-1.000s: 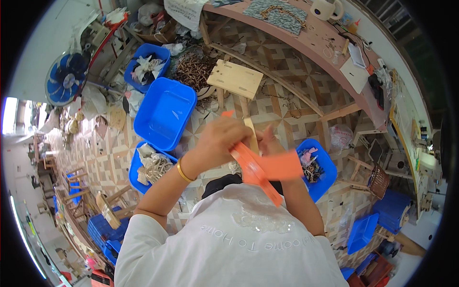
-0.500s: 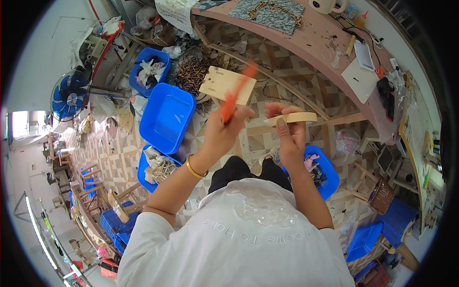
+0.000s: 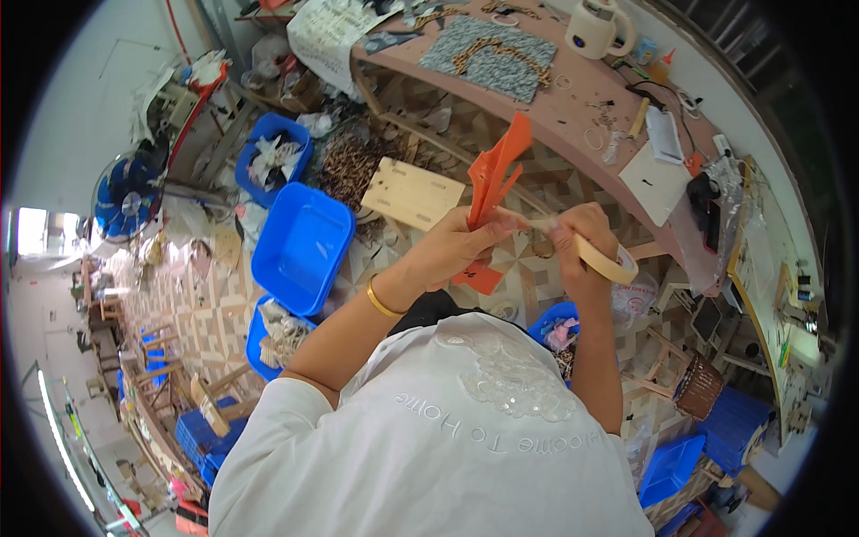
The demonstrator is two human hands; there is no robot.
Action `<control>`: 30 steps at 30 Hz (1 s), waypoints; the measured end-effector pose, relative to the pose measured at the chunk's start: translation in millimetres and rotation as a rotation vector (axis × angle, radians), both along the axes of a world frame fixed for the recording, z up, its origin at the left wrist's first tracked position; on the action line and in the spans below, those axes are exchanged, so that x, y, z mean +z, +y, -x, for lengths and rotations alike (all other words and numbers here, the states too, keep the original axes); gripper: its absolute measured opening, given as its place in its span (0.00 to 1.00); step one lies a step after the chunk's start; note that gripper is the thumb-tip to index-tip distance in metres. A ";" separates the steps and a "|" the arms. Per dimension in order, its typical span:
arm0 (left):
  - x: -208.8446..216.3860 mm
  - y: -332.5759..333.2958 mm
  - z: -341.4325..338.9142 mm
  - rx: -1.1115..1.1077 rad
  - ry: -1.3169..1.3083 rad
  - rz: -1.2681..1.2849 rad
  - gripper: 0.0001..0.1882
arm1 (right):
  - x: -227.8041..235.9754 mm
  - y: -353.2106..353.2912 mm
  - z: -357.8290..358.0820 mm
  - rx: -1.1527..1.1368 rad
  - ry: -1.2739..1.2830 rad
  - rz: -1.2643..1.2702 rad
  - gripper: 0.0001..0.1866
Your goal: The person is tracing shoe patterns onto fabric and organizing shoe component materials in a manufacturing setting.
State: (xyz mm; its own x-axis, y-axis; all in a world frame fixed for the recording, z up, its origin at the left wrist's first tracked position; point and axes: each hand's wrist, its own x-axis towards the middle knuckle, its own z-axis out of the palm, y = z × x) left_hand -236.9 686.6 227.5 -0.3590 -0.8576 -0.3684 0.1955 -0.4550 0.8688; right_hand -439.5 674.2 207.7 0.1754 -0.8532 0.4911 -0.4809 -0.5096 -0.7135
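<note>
My left hand (image 3: 452, 246) is closed around a bunch of flat orange strips (image 3: 494, 170), which look like plastic or stiff sheet. Their upper ends stick up above the fist, and a wider orange piece shows below it. My right hand (image 3: 583, 234) grips a roll of pale yellow masking tape (image 3: 614, 265), which hangs tilted at its outer side. Between the two hands runs a short pulled-out length of tape (image 3: 535, 224), its left end at my left fingertips. The grip hides the middle of the orange strips.
Ahead curves a pink worktop (image 3: 573, 125) with a grey mat (image 3: 483, 58), a chain and a cream kettle (image 3: 595, 29). A wooden stool (image 3: 413, 192) stands below my hands. Blue tubs (image 3: 304, 246) sit at the left, beside a fan (image 3: 130, 199); another tub (image 3: 548, 324) is by my right forearm.
My left hand has moved right and its orange strips are now sharp rather than smeared. My right hand has shifted right and turned, the roll tilting, and tape now spans between the hands.
</note>
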 end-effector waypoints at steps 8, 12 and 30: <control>-33.1 -32.1 -2.8 0.130 -0.951 1.161 0.16 | -0.5 6.7 -68.0 -0.115 -0.761 -0.335 0.12; -22.9 -30.4 -3.2 0.107 -0.767 1.075 0.13 | -0.1 -6.4 -86.7 -0.212 -1.017 -0.462 0.14; -7.7 -75.1 -66.8 -0.660 0.287 -0.136 0.17 | -3.2 -10.0 -83.7 -0.216 -0.887 -0.521 0.12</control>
